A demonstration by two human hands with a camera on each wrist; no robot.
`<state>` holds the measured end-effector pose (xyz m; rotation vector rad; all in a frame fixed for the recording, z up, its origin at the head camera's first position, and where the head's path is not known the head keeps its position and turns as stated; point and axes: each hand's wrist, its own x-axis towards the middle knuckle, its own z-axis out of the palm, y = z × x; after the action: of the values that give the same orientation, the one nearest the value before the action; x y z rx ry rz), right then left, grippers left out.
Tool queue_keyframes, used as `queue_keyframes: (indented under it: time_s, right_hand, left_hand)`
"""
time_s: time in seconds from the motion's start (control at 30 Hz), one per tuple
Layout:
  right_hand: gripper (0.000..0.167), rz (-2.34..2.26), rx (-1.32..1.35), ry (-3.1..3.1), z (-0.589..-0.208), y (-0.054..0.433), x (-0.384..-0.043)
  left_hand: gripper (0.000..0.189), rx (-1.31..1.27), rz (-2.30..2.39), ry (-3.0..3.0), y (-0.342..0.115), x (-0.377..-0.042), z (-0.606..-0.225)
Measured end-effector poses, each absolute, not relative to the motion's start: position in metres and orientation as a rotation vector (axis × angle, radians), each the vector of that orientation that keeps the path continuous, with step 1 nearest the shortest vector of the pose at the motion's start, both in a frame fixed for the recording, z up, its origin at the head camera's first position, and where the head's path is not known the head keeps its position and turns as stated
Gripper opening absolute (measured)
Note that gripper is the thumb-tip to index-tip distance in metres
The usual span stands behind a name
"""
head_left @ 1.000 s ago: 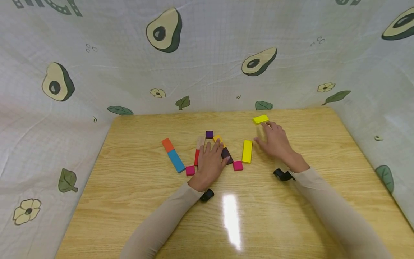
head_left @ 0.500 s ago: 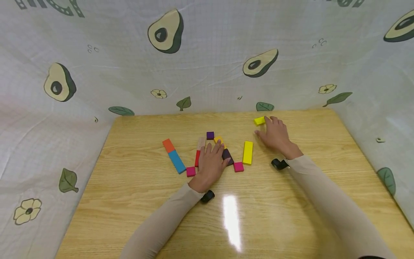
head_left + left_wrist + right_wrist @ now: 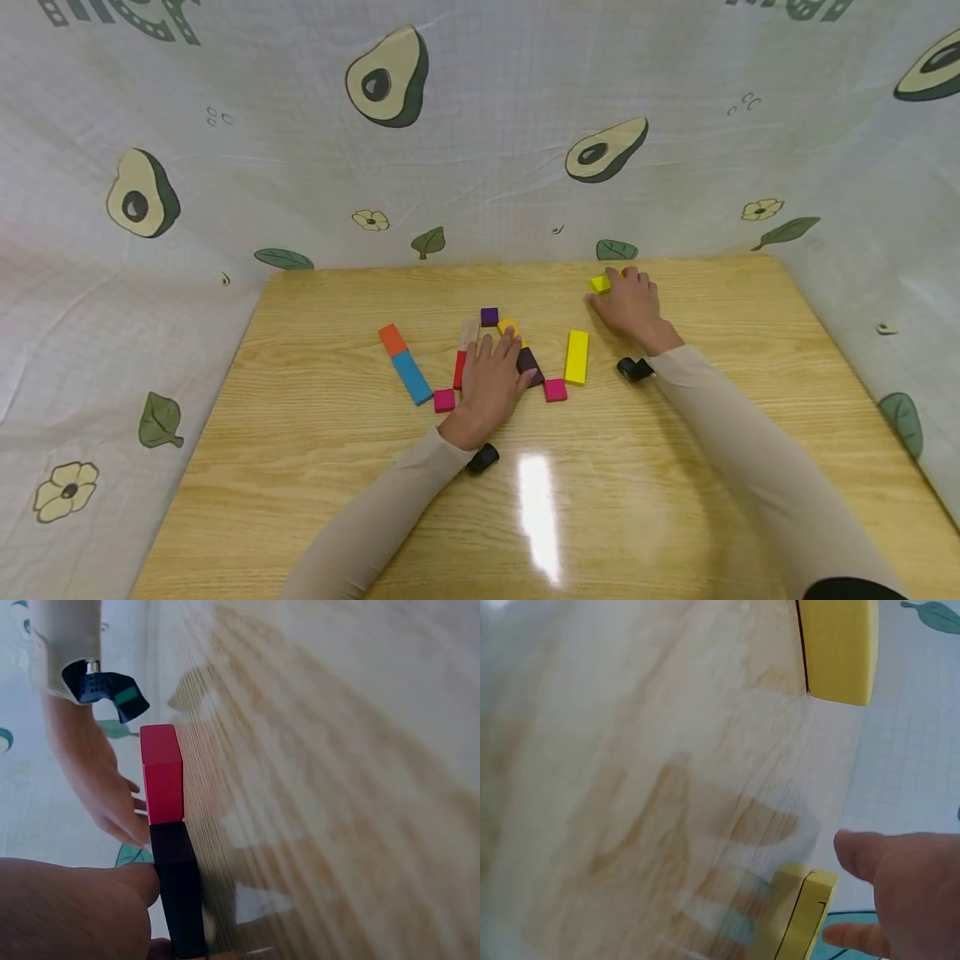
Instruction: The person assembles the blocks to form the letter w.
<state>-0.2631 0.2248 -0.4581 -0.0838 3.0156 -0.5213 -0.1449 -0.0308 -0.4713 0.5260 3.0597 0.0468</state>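
My left hand (image 3: 489, 382) lies with spread, fairly straight fingers over the middle blocks. Around it show a red block (image 3: 459, 369), a bare-wood block (image 3: 468, 334), an orange-yellow block (image 3: 508, 327) and a dark block (image 3: 528, 364). In the left wrist view the thumb touches the dark block (image 3: 178, 892), which stands end to end with a pink block (image 3: 163, 780). My right hand (image 3: 628, 304) reaches over a yellow block (image 3: 599, 284) near the table's back edge. In the right wrist view its thumb stands apart from that yellow block (image 3: 802, 911).
A second yellow block (image 3: 577, 358) lies between the hands, beside a pink block (image 3: 555, 390). Left of the left hand are another pink block (image 3: 444, 401), a blue block (image 3: 412, 377) and an orange block (image 3: 392, 340). A small purple block (image 3: 490, 317) lies behind; patterned cloth (image 3: 487, 167) hangs beyond.
My right hand has shifted left so that its fingers now cover part of the far yellow block. My left hand stays on the middle blocks.
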Motion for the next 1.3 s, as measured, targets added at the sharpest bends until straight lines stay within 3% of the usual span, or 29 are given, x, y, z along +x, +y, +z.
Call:
queue_keyframes:
  time_s: [0.53,1.3]
  right_hand:
    - [0.051,-0.512,-0.088,3.063,-0.457,0.226,-0.263]
    - [0.053,-0.672,-0.638,2.892,-0.453,0.233,-0.240]
  left_hand:
    - [0.065,0.516,0.026,3.040,-0.030,-0.144,-0.471]
    - [0.063,0.511,0.010,3.054,-0.029,-0.141,-0.469]
